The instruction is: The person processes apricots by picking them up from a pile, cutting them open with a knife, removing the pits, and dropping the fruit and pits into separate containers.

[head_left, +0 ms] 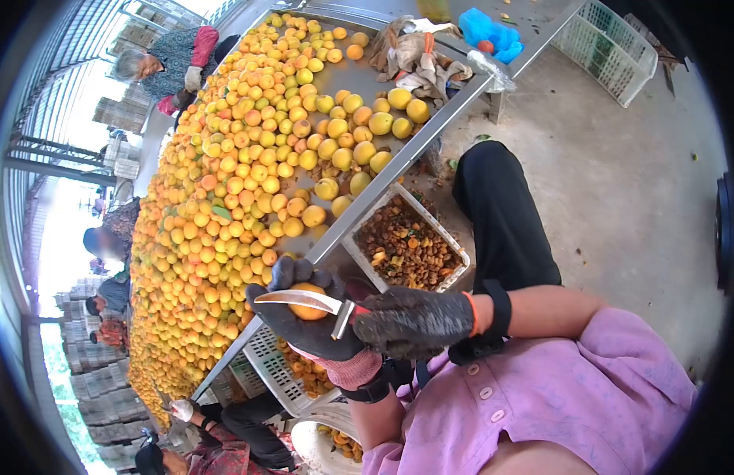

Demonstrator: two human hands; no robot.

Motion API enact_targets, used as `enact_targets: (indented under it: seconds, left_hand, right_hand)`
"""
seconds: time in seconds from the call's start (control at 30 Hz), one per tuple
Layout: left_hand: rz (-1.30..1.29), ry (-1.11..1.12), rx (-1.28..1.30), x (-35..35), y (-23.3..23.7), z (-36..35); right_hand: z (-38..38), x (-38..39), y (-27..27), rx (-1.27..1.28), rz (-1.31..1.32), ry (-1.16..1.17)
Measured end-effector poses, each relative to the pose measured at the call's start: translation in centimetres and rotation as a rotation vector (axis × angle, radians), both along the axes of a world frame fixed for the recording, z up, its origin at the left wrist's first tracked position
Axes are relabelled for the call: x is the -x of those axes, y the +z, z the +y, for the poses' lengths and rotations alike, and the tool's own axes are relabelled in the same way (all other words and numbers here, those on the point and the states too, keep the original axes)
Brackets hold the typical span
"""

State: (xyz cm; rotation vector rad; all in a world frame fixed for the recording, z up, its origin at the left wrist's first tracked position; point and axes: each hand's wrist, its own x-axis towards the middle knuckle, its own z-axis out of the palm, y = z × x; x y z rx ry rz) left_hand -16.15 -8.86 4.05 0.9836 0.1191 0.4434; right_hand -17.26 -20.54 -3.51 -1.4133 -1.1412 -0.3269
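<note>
My left hand (307,336), in a dark glove with a pink-red cuff, cups an orange apricot (308,312) by the edge of the metal table (430,134). In my right hand (414,321), gloved dark and dirty, is a small curved knife (299,298). Its blade lies across the top of the apricot, touching it. A black band sits on each wrist. My pink shirt fills the lower right.
A huge pile of apricots (224,198) covers the table. A white crate of pits and scraps (406,249) stands beside my black-trousered leg (501,214). Another crate holding fruit (292,372) sits below my hands. Other people work at the table (173,67). Rags (418,59) lie at the far end.
</note>
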Motion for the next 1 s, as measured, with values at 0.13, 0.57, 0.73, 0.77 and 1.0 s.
enact_targets:
  seconds: [0.13, 0.57, 0.73, 0.77, 1.0]
  left_hand:
    - [0.083, 0.052, -0.038, -0.7, 2.0, -2.6]
    - [0.046, -0.012, 0.038, -1.3, 1.7, -5.7]
    - [0.078, 0.000, -0.088, -1.0, 2.2, -6.4]
    - [0.080, 0.030, -0.136, -0.8, 2.5, -6.7]
    - [0.120, 0.109, -0.739, -1.4, 3.1, -6.2]
  right_hand:
    - [-3.6, 0.1, 6.5, 0.128, 0.848, 0.200]
    - [-4.5, 0.4, 5.1, 0.245, 0.549, -0.319]
    - [-5.2, 0.4, 6.0, 0.284, 0.502, -0.315]
    - [-5.2, 0.6, 6.2, 0.308, 0.503, -0.332]
    - [-5.4, -0.7, 5.4, 0.253, 0.401, -0.347]
